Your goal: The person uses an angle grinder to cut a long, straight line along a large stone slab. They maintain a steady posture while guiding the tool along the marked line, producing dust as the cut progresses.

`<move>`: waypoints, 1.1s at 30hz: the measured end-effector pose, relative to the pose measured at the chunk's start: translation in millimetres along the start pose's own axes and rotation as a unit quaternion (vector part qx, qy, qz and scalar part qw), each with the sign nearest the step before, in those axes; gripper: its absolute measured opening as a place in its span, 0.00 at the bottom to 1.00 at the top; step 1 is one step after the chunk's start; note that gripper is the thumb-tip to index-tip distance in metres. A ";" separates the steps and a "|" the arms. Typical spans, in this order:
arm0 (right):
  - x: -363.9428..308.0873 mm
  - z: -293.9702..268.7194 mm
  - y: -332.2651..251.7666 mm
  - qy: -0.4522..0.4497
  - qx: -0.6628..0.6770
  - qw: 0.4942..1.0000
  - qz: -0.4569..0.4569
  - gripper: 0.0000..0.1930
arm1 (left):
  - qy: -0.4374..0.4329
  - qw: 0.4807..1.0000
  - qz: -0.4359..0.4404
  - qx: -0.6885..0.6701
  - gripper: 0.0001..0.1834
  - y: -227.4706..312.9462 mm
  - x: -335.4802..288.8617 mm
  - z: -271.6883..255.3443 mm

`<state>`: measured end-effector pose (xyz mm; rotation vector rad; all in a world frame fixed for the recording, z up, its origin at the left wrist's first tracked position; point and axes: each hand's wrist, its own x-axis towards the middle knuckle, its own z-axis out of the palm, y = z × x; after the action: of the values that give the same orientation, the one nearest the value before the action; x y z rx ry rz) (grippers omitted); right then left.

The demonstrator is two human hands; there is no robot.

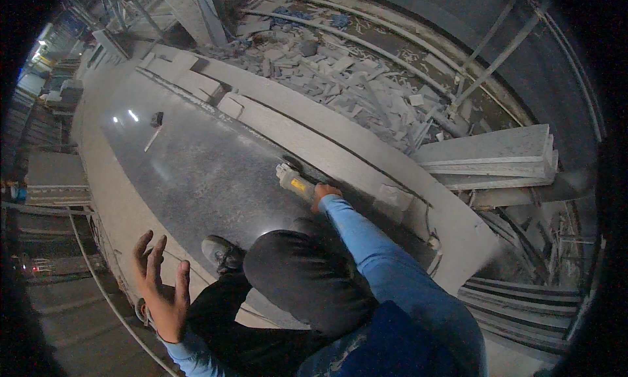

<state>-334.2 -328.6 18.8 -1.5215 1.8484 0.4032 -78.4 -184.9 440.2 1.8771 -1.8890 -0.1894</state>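
Observation:
My right hand is closed around the rear of an angle grinder with a grey body and a yellow label. The grinder's dark disc is at the far edge of a large dark stone slab; whether it touches the stone I cannot tell. My left hand is raised at the lower left, fingers spread, with nothing in it. One of my shoes rests on the slab, below my bent knees.
Pale stone strips lie along the slab's far side. Beyond them is a heap of broken stone pieces. Stacked boards of stone stand at the right. A small dark block sits on the slab. A cord runs near the right end.

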 end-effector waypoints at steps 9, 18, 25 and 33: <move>-56.5 -54.1 -21.4 -0.030 0.002 0.999 -0.038 0.32 | 0.018 1.000 0.007 0.007 0.21 -3.5 -2.6 1.8; -43.3 3.4 32.0 0.037 0.064 0.997 0.022 0.17 | 0.033 0.999 0.011 -0.039 0.20 -19.4 -0.8 -6.6; -22.9 16.9 39.6 0.050 0.136 0.989 0.044 0.16 | 0.025 0.999 0.024 0.037 0.20 -15.7 1.9 -4.1; -27.0 -18.3 4.8 -0.003 0.017 0.999 -0.031 0.28 | 0.008 1.000 -0.015 -0.027 0.20 -5.9 -0.7 0.6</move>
<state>-342.8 -319.2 49.2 -1.5489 1.7889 0.3458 -73.3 -184.8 437.1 1.8657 -1.8283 -0.2305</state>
